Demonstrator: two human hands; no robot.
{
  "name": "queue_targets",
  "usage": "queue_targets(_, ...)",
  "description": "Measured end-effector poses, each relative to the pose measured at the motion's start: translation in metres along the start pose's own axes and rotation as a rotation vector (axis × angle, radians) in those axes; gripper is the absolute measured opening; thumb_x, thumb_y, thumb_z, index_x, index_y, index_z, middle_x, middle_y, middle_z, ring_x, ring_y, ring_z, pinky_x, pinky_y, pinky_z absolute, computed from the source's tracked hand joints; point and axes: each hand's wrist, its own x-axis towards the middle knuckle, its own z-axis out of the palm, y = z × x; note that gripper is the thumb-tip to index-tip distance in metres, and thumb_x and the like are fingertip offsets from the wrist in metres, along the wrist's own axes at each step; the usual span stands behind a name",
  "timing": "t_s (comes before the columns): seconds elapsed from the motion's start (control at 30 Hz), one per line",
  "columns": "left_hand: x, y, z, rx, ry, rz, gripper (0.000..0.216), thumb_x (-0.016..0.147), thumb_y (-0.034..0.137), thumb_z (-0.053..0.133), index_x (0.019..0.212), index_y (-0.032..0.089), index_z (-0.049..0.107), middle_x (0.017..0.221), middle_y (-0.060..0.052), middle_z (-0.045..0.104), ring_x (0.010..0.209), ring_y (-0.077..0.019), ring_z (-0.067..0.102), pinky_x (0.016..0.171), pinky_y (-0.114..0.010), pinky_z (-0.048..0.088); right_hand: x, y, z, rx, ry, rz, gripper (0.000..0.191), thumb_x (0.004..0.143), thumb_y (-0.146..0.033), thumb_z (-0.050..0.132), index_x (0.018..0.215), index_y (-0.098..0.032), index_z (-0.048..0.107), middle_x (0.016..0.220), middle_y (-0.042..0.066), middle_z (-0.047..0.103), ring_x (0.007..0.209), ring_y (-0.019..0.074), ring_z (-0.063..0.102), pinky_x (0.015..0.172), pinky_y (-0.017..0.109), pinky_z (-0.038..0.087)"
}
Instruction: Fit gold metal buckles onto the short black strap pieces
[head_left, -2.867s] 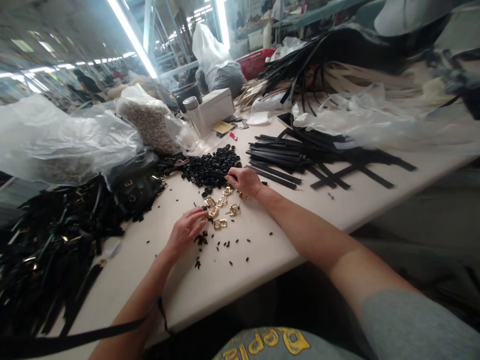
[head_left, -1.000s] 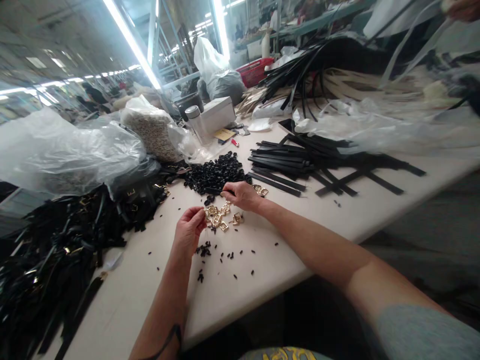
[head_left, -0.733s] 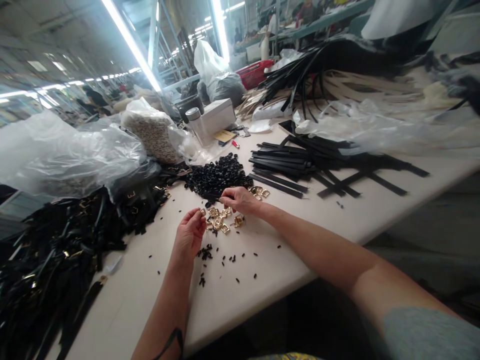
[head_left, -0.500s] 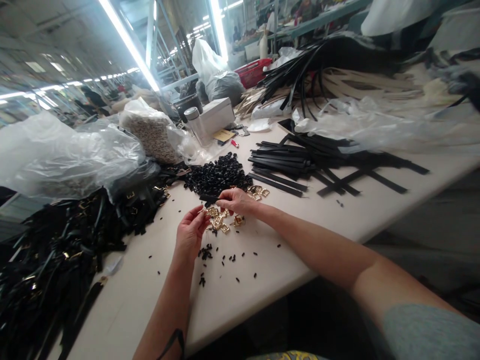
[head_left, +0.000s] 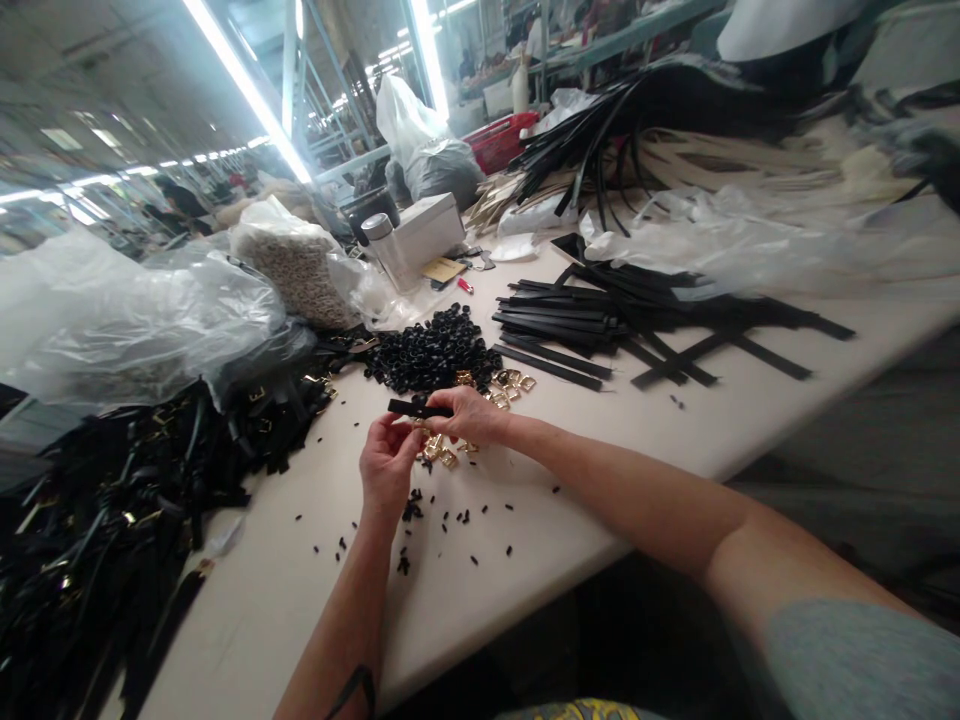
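Observation:
A short black strap (head_left: 409,408) with a small hole or slot in it is held up level between my two hands. My right hand (head_left: 474,415) grips its right part. My left hand (head_left: 386,460) is closed beneath its left end, thumb and fingers pinched against the strap; whether a buckle is also in them is hidden. Gold buckles (head_left: 441,450) lie under and just beyond the hands, with more buckles (head_left: 514,383) to the right. Behind them is a heap of small black loops (head_left: 431,350). Tiny black bits (head_left: 411,505) are scattered nearer to me.
Cut black straps (head_left: 559,315) lie stacked at the right on the pale table (head_left: 300,600). Finished-looking straps with buckles pile up at the left (head_left: 112,500). Plastic bags (head_left: 142,310), a flask (head_left: 381,240), a white box (head_left: 431,230) and a red lighter (head_left: 465,285) stand or lie farther back.
The black strap has come up between my hands and shows more of its length. My left hand has moved up to its left end. More tiny black bits lie beside my left forearm.

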Motion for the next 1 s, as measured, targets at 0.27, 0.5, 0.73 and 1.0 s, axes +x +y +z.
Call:
queue_targets(0.27,-0.003,0.008,0.007,-0.180,0.022,-0.126,0.026,0.066,0.030,0.080,0.084,0.015,0.067,0.077,-0.002,0.068,0.067,-0.0117,0.062,0.062,-0.022,0.048,-0.003,0.003,0.002,0.361,-0.113,0.050,0.027,0.078,-0.040,0.067,0.082,-0.016,0.056,0.063,-0.004,0.056,0.046,0.0042,0.046,0.038,0.014,0.032)
queue_targets(0.5,-0.001,0.009,-0.001,0.085,-0.005,0.105,0.017,0.074,0.031,0.074,0.082,0.018,0.067,0.079,-0.002,0.065,0.071,-0.0143,0.062,0.065,-0.025,0.050,-0.005,0.006,0.002,0.325,-0.170,0.081,0.035,0.080,-0.052,0.063,0.088,-0.018,0.058,0.059,-0.004,0.055,0.044,0.0051,0.044,0.033,0.013,0.029)
queue_targets(0.73,-0.002,0.014,0.000,0.452,-0.047,0.391,0.010,0.076,0.028,0.070,0.079,0.019,0.067,0.089,-0.003,0.058,0.074,-0.0137,0.058,0.064,-0.024,0.053,-0.008,-0.003,-0.001,0.344,-0.201,0.126,0.025,0.084,-0.041,0.061,0.085,-0.018,0.053,0.055,-0.007,0.052,0.040,0.0044,0.042,0.032,0.013,0.030)
queue_targets(1.0,0.003,0.009,-0.008,0.461,0.020,0.360,0.009,0.078,0.025,0.066,0.085,0.019,0.065,0.087,-0.003,0.063,0.076,-0.0149,0.061,0.073,-0.028,0.053,-0.002,-0.004,-0.003,0.446,-0.068,0.074,0.022,0.088,-0.034,0.054,0.087,-0.014,0.060,0.064,-0.003,0.061,0.038,0.0018,0.041,0.035,0.013,0.032)
